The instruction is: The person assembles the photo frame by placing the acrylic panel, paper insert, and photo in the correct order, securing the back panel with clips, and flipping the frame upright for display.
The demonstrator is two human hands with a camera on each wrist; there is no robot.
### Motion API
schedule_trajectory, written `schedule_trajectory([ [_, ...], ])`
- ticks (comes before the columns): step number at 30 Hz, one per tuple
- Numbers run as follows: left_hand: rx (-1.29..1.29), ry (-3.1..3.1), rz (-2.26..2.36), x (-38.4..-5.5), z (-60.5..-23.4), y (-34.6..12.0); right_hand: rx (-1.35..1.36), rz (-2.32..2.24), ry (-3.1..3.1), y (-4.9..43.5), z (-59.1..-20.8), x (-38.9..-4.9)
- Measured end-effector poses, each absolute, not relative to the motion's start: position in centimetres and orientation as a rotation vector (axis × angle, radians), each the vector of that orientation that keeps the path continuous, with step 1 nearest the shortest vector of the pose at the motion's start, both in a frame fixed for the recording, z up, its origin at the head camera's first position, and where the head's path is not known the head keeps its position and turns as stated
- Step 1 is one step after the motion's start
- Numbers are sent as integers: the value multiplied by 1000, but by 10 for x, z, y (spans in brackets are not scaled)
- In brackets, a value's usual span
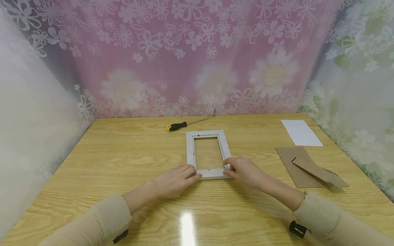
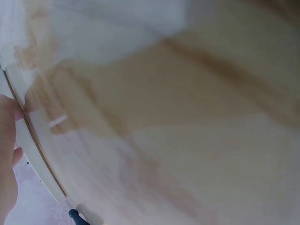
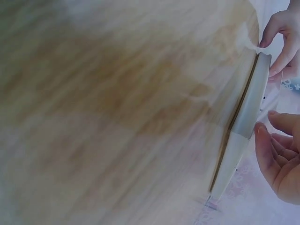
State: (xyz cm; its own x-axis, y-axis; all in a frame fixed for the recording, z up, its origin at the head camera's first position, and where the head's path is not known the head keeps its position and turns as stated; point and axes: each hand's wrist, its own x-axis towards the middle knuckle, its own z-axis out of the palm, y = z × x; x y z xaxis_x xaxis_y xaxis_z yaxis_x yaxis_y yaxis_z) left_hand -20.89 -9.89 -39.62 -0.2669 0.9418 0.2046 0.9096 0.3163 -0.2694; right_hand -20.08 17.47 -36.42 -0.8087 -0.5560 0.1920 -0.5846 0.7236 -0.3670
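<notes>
A whitish picture frame [image 1: 205,174] lies flat on the wooden table, its middle open so that the tabletop shows through. Small dark tabs stand on its inner edge. My left hand [image 1: 176,179] grips the near left corner, thumb along the front edge; in the left wrist view part of that hand [image 2: 8,154] shows beside the frame's edge [image 2: 37,157]. At the near right corner my right hand [image 1: 246,171] holds the frame between thumb and bent forefinger. The right wrist view shows this hand [image 3: 283,157] against the frame's side [image 3: 246,117], other fingers curled.
Behind the frame lies a screwdriver [image 1: 177,126] with a black and yellow handle. To the right are a white sheet [image 1: 301,132] and a brown backing board [image 1: 293,169] with a stand leg [image 1: 318,172]. Flowered curtains [image 1: 197,61] border the table [image 1: 129,157].
</notes>
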Motion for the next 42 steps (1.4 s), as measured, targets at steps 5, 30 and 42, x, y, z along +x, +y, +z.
schedule_trajectory([
  [5, -1654, -2274, 148, -209, -396, -99, 942, 676, -2879, 176, -366, -204],
  [30, -1639, -2288, 132, -207, -398, -99, 895, 621, -2934, 168, -368, -218],
  [42, -1642, -2301, 127, -208, -397, -99, 1059, 453, -2801, 171, -370, -226],
])
